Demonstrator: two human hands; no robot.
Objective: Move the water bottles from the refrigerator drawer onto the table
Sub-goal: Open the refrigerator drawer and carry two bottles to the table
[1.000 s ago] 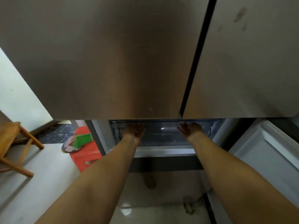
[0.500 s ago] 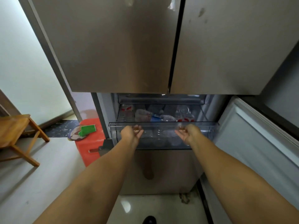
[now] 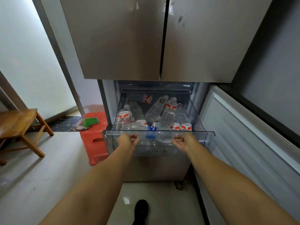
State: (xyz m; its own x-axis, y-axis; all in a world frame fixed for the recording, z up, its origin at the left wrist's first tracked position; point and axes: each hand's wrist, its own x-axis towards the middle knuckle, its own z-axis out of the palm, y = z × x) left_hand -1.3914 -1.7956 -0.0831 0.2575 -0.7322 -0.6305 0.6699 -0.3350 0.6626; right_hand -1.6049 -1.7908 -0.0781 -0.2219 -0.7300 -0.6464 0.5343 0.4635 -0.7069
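Kitchen fridge, drawer (image 3: 209, 135) pulled out over pale floor
Both hands gripped its front lip, fingers curled under; bottles (image 3: 155, 111) lay just beyond, long axes mostly front-to-back; left hand (image 3: 128, 140) and right hand (image 3: 184, 141) equally near.

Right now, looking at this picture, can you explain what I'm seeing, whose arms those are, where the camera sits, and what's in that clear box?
This view comes from a camera worn on a person's head, looking forward and down. The two arms are that person's own. Their left hand and right hand curl under the front lip of a clear refrigerator drawer, which stands pulled out below two shut doors. Inside lie many water bottles, jumbled, most with red-and-white labels, one with a blue label. At left stand a red stool and a wooden stool. No bottle is held yet.
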